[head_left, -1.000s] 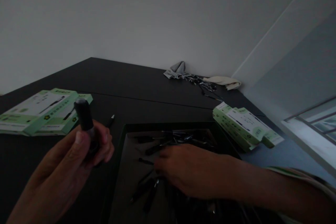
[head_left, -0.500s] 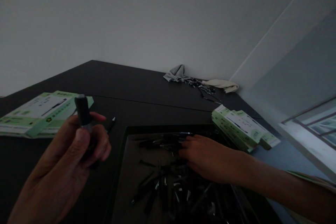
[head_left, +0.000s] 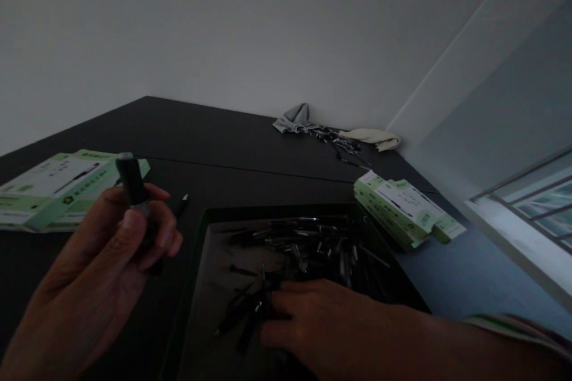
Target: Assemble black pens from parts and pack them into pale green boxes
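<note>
My left hand (head_left: 98, 250) grips a black cylindrical pen part (head_left: 131, 181) upright between thumb and fingers, its silver-grey end pointing up. My right hand (head_left: 330, 324) lies palm down in the near part of a black tray (head_left: 277, 209), its fingers among a heap of black pens and pen parts (head_left: 308, 247). The dim light and my fingers hide whether it holds a piece. Near my left fingers, a single black pen (head_left: 181, 205) lies on the table, partly hidden by my hand.
Green-and-white flat boxes (head_left: 58, 187) lie at the left, and another stack (head_left: 404, 211) sits right of the tray. At the back of the black table (head_left: 214, 143) are a grey cloth (head_left: 295, 120), a cream cloth (head_left: 375, 139) and loose pen parts (head_left: 337, 144). A window (head_left: 531, 208) is at right.
My right hand has moved from the far right of the tray toward its near part, uncovering more of the heap. My left hand keeps hold of the black part, and the view has shifted slightly.
</note>
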